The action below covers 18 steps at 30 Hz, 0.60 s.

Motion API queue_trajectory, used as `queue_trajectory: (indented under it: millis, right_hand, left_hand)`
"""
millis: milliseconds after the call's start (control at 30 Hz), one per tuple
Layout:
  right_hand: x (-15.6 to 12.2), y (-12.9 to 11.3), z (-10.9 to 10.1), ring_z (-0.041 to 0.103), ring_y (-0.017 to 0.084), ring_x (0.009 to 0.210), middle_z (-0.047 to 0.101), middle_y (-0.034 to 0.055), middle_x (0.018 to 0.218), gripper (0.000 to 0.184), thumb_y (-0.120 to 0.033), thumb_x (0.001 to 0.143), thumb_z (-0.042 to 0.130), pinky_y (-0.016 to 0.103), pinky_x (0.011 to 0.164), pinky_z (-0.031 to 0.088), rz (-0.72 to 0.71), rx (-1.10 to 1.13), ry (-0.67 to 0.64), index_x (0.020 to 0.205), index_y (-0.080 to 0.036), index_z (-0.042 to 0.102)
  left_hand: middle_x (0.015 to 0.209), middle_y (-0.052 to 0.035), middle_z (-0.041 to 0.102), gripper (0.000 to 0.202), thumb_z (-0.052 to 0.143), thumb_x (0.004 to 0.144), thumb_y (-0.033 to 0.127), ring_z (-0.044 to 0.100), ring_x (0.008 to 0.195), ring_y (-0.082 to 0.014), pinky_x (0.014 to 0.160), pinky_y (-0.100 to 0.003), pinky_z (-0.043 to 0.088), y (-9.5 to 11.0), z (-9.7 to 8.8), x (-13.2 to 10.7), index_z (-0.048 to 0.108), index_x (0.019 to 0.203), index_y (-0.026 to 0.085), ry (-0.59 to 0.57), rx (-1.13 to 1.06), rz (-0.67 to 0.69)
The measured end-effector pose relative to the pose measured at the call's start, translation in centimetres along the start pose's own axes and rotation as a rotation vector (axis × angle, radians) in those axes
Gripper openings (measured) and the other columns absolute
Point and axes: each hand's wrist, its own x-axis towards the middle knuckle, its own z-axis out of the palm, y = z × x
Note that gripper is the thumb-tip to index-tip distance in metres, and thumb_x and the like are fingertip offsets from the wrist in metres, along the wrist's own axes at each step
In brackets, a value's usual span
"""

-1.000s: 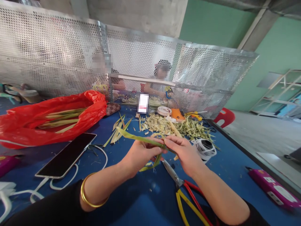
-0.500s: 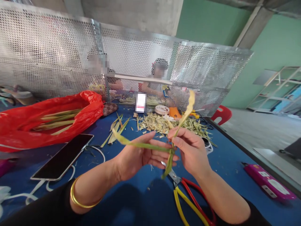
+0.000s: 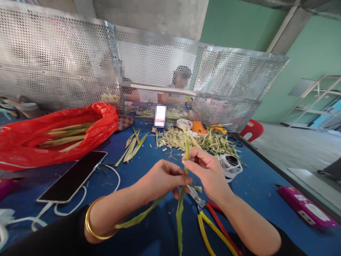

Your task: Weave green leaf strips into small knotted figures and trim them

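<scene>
Green leaf strips [image 3: 180,213] cross between my two hands above the blue table. My left hand [image 3: 170,176] is closed, thumb and fingers pinching the strips near where they cross. One strip trails from it down to the left, and another hangs towards the table's near side. My right hand [image 3: 206,169] pinches the upper part of the upright strip, whose pale tip points away from me. Below the hands lie scissors [image 3: 198,199] with red and yellow handles, their blades partly under the strips. The exact crossing is hidden by my left fingers.
A red plastic bag [image 3: 103,117] holding long leaves lies left, by a phone [image 3: 71,177] with a white cable. Leaf scraps [image 3: 173,138] are heaped behind my hands. A thread spool [image 3: 230,165] and purple device [image 3: 306,206] are right. A perforated metal screen [image 3: 157,53] stands behind.
My left hand has gone from spread fingers to a pinch on the strips. The strips have turned: the left one now droops downward, and one hangs longer towards me. The spool shows more.
</scene>
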Motion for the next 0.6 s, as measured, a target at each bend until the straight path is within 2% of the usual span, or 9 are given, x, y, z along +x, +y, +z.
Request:
queue_trajectory:
  millis: [67,133,200,267,333,467,533,600]
  right_hand:
    - [-0.3,-0.3,-0.1,0.049,0.012,0.064,0.05,-0.0012,0.072,0.006,-0.017,0.081,0.058,0.026,0.06,0.042,-0.154,-0.113,0.02,0.076,-0.02,0.058]
    - [-0.8,-0.5,0.1,0.053,0.013,0.07,0.052,0.0013,0.078,0.009,-0.012,0.081,0.056,0.027,0.064,0.045,-0.392,-0.275,0.029,0.08,-0.02,0.06]
    - [-1.3,-0.4,0.5,0.056,0.015,0.076,0.056,0.0036,0.083,0.015,-0.008,0.081,0.055,0.029,0.067,0.048,-0.629,-0.464,0.012,0.087,-0.02,0.062]
    - [-1.9,0.1,1.1,0.058,0.016,0.076,0.059,0.0039,0.084,0.017,-0.008,0.082,0.055,0.03,0.069,0.05,-0.775,-0.611,-0.026,0.09,-0.02,0.062]
    - [-2.2,0.6,1.8,0.059,0.016,0.073,0.062,0.0037,0.081,0.014,-0.009,0.084,0.053,0.032,0.071,0.051,-0.836,-0.693,-0.096,0.089,-0.019,0.061]
    - [-2.3,1.1,2.4,0.062,0.018,0.078,0.065,0.0063,0.082,0.015,-0.007,0.086,0.05,0.035,0.076,0.053,-0.923,-0.862,-0.217,0.087,-0.016,0.062]
    - [-2.2,1.0,2.3,0.063,0.02,0.081,0.066,0.0079,0.083,0.015,-0.006,0.086,0.051,0.037,0.077,0.053,-0.973,-0.942,-0.235,0.089,-0.014,0.063]
    - [-2.1,0.8,2.2,0.063,0.022,0.083,0.067,0.0093,0.086,0.014,-0.006,0.084,0.053,0.039,0.08,0.053,-1.024,-0.996,-0.26,0.091,-0.012,0.064]
  left_hand:
    - [0.064,-0.0041,0.07,0.021,0.065,0.071,0.033,0.051,0.038,-0.0083,0.042,-0.021,0.037,-0.4,0.1,0.2,0.068,0.06,0.015,0.044,0.009,-0.026]
    - [0.059,-0.0018,0.067,0.021,0.063,0.071,0.03,0.05,0.037,-0.0083,0.04,-0.02,0.035,-0.9,-0.1,0.6,0.066,0.056,0.016,0.102,-0.02,-0.036]
    - [0.052,0.0009,0.062,0.021,0.064,0.069,0.027,0.049,0.038,-0.0087,0.042,-0.02,0.037,-1.2,-0.5,1.0,0.064,0.051,0.016,0.195,-0.06,0.004]
    - [0.047,0.0014,0.058,0.02,0.067,0.067,0.028,0.049,0.042,-0.0093,0.045,-0.02,0.038,-1.3,-1.0,1.4,0.066,0.051,0.016,0.307,-0.073,0.043]
    - [0.049,-0.0003,0.06,0.019,0.069,0.066,0.031,0.048,0.044,-0.0097,0.047,-0.021,0.039,-1.1,-1.4,1.6,0.07,0.054,0.016,0.347,-0.106,0.031]
    - [0.05,-0.0014,0.062,0.024,0.071,0.066,0.037,0.044,0.039,-0.008,0.041,-0.02,0.034,-0.5,-2.1,1.5,0.071,0.062,0.014,0.295,-0.229,-0.1]
    - [0.061,-0.0037,0.068,0.024,0.07,0.068,0.039,0.046,0.04,-0.008,0.041,-0.02,0.036,-0.3,-2.5,1.4,0.072,0.068,0.015,0.259,-0.3,-0.157]
    - [0.071,-0.007,0.071,0.022,0.071,0.068,0.038,0.053,0.046,-0.0104,0.046,-0.022,0.043,-0.4,-2.9,1.3,0.072,0.07,0.015,0.26,-0.358,-0.117]
